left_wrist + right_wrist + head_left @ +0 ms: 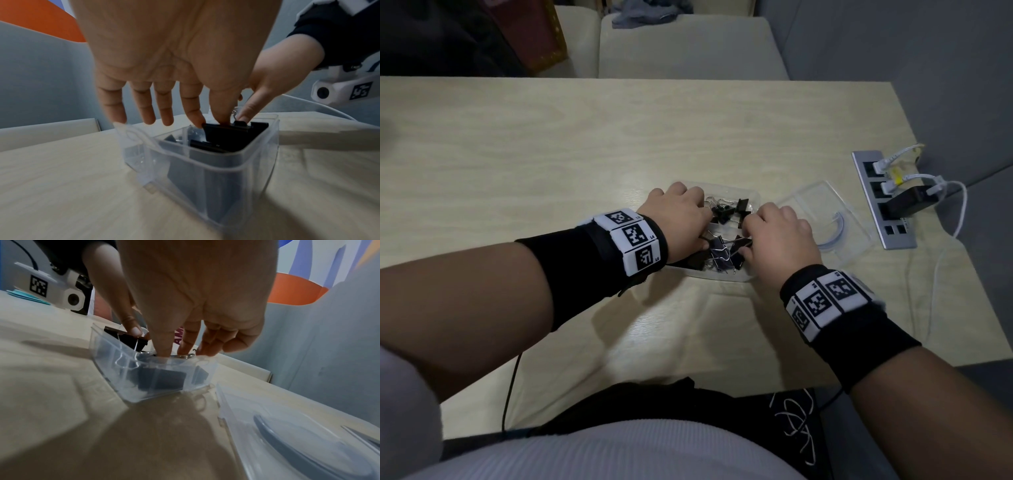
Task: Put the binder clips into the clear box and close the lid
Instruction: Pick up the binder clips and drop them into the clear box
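The clear box (751, 200) stands mid-table, open and holding several black binder clips (722, 212). My left hand (703, 226) reaches in from the left. In the left wrist view its fingers are straight, and the thumb and forefinger (211, 121) press on the top black clip (226, 138). My right hand (746, 236) reaches in from the right. Its thumb and forefinger (172, 353) push down on a clip's wire handle (183, 356), and its other fingers are loosely curled. The lid (828, 219), clear with a blue handle, lies flat just right of the box.
A metal power strip (881, 202) with plugs and white cables sits at the table's right edge, beyond the lid. A black cable hangs over the near edge on the left. Pale chairs stand behind the table (551, 144).
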Demonstrator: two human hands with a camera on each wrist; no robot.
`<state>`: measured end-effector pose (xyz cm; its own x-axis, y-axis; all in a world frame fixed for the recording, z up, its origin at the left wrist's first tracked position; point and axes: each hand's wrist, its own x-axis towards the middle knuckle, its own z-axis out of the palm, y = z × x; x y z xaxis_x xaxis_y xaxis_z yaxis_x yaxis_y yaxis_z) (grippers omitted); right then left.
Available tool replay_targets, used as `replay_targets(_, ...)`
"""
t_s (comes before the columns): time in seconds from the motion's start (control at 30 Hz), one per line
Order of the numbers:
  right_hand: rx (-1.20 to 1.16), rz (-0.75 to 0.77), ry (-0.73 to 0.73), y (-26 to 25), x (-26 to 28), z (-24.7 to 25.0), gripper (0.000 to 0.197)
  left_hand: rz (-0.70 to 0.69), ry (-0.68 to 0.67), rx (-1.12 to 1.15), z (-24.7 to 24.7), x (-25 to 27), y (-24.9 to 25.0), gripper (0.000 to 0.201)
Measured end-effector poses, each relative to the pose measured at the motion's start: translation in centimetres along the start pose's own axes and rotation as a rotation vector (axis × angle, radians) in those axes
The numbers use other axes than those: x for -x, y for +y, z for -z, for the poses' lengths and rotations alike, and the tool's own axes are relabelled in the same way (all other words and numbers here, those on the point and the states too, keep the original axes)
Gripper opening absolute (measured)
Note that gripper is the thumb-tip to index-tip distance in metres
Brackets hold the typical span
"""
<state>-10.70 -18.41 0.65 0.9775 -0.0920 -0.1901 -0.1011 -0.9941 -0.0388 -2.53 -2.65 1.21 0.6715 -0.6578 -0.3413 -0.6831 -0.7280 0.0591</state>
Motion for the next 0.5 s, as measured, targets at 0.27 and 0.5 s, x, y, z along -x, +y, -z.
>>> replay_targets(0.27, -0.014, 0.041, -0.047, 0.08, 0.16, 0.32, 0.024, 0.009, -0.010, -0.005, 0.30, 0.16, -0.21, 0.042)
replay_targets(0.5, -0.129, 0.104, -0.150, 0.08, -0.27, 0.03, 0.027, 0.005, -0.029, -0.007, 0.38, 0.21, -0.62, 0.035)
